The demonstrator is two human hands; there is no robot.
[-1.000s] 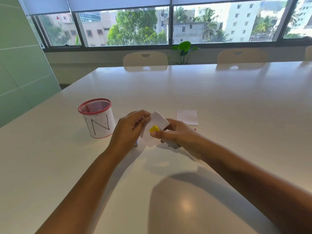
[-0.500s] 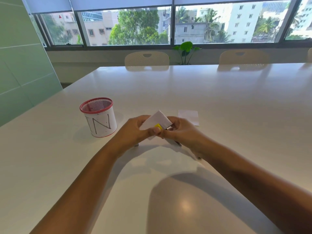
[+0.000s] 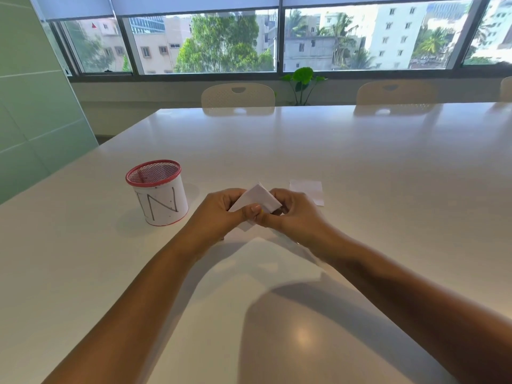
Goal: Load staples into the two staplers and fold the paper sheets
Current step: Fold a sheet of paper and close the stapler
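A folded white paper sheet (image 3: 257, 198) is held up just above the table between both hands. My left hand (image 3: 219, 214) pinches its left side, thumb laid across the front. My right hand (image 3: 293, 214) grips its right side with curled fingers. A tiny bit of yellow shows between the thumbs; the yellow thing is otherwise hidden by the hands. A second folded white sheet (image 3: 309, 189) lies flat on the table just beyond my right hand. No stapler shows plainly.
A red mesh cup wrapped in white paper marked "IN" (image 3: 158, 192) stands left of my hands. The white table (image 3: 277, 139) stretches far ahead. Two beige chairs (image 3: 238, 97) and a potted plant (image 3: 303, 81) stand at its far edge below the windows.
My hands have closed together around the folded sheet, thumbs now meeting in front. The yellow thing in my right hand, plain a second ago, is almost fully covered.
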